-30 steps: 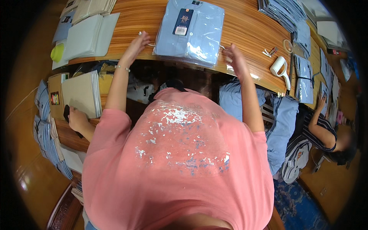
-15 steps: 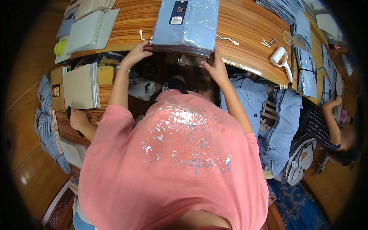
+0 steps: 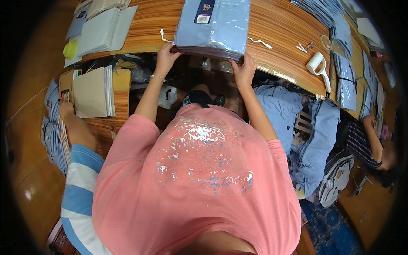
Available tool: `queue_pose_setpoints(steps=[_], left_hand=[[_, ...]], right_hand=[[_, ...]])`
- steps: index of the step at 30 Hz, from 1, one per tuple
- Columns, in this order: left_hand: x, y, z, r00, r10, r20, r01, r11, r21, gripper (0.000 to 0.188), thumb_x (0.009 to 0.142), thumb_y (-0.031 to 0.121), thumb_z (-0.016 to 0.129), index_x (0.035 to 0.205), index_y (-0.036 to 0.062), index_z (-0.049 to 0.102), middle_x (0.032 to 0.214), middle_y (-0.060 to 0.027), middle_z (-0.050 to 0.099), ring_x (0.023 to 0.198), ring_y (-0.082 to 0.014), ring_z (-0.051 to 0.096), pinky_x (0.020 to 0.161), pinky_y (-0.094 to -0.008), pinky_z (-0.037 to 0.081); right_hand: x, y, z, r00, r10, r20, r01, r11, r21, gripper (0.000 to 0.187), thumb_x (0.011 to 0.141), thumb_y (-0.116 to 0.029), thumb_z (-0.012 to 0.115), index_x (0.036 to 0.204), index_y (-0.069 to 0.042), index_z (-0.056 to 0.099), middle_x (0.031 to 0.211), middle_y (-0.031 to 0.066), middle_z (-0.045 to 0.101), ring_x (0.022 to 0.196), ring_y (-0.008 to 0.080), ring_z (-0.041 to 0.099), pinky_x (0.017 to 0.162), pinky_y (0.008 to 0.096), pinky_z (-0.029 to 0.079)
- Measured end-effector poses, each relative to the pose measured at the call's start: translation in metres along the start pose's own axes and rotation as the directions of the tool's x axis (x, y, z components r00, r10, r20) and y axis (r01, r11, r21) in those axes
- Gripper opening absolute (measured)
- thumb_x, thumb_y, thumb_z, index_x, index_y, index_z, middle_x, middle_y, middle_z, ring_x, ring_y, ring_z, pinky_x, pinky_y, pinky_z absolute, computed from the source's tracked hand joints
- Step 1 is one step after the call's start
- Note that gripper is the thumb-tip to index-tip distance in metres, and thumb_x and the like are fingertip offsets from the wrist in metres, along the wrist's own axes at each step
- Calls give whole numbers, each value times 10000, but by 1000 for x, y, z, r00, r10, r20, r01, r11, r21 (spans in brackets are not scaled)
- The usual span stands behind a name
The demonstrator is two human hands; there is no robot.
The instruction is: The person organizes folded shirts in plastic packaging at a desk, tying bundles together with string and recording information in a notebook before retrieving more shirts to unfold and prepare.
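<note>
A stack of folded light blue shirts [image 3: 214,32] in clear plastic bags lies at the near edge of the wooden table, a dark tag on the top one. My left hand [image 3: 166,59] grips its near left corner; the fingertips are partly hidden at the edge. At the near right corner, my right hand [image 3: 244,74] pinches the stack with its thumb on the front side. White cord ends stick out on either side: a left cord end [image 3: 164,36] and a right cord end [image 3: 260,43].
A white tape roller [image 3: 316,66] and a clear ring [image 3: 326,41] lie right. Cardboard sheets [image 3: 94,93] stand left, beside another person's arm [image 3: 76,123]. Loose blue shirts [image 3: 278,106] hang below the table's right side. Another person [image 3: 361,140] is at far right.
My right hand has come closer in against the stack's corner, and both hands stay at its near edge. The other person's arm at left has reached farther forward, and a striped sleeve now shows.
</note>
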State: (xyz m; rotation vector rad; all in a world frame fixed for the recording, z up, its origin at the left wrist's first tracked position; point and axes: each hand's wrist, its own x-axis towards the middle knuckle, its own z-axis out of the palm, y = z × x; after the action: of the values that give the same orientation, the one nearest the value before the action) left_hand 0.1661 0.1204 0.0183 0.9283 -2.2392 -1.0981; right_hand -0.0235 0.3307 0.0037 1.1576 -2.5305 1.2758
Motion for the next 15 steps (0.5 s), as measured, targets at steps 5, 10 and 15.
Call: queue_pose_setpoints(steps=[5,10,15], left_hand=[[-1,-19,5,992,87,-96,-90,996,-23,250,682,42,696,910,-45,640,860,-137,637,768,-248,623,687,-297,476],[-5,-11,8,981,116,-155,-114,993,23,235,684,60,694,890,-42,647,864,-149,638,793,-271,622,715,-313,474],[-5,-7,3,990,71,-119,-71,997,2,188,710,47,672,876,-39,651,855,-138,656,788,-228,636,717,-299,477]], right_hand=[[0,6,7,1000,26,15,-26,1000,1,470,652,-190,761,1059,-34,583,961,146,621,949,280,567,833,373,345],[-3,6,7,999,31,20,-31,999,18,446,652,-175,760,1042,-42,588,952,137,630,928,270,576,839,363,337],[-4,3,5,1000,18,20,-19,999,48,426,650,-153,756,1028,-47,590,970,110,633,945,255,575,856,359,334]])
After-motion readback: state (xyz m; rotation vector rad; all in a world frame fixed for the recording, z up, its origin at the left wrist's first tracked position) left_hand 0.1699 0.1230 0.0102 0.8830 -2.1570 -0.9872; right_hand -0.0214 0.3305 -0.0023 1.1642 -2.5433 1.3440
